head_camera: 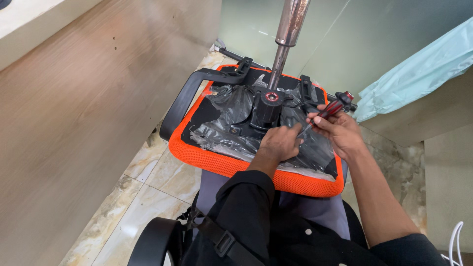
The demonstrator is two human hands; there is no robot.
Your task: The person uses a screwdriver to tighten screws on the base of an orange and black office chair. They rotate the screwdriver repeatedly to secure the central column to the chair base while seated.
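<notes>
Right hand (pixel 337 129) — closed around the red-and-black handle of a screwdriver (pixel 329 109), shaft slanting toward 8 o'clock, tip hidden near the left hand. Left hand (pixel 280 143) — fingers curled and pressed on the plastic wrap (pixel 231 106); whether it pinches a screw cannot be told. Both rest on the underside of an upturned orange seat (pixel 217 158), lying across the person's lap. At 12 o'clock from the left hand stands the black mechanism (pixel 268 109) with a steel column (pixel 288 29) rising from it; a black armrest (pixel 183 101) curves at 10 o'clock. Step in hand, as judged: working a fastener at the seat plate. The next move calls for a seated tip, steady downward pressure and a firm left-hand brace.
</notes>
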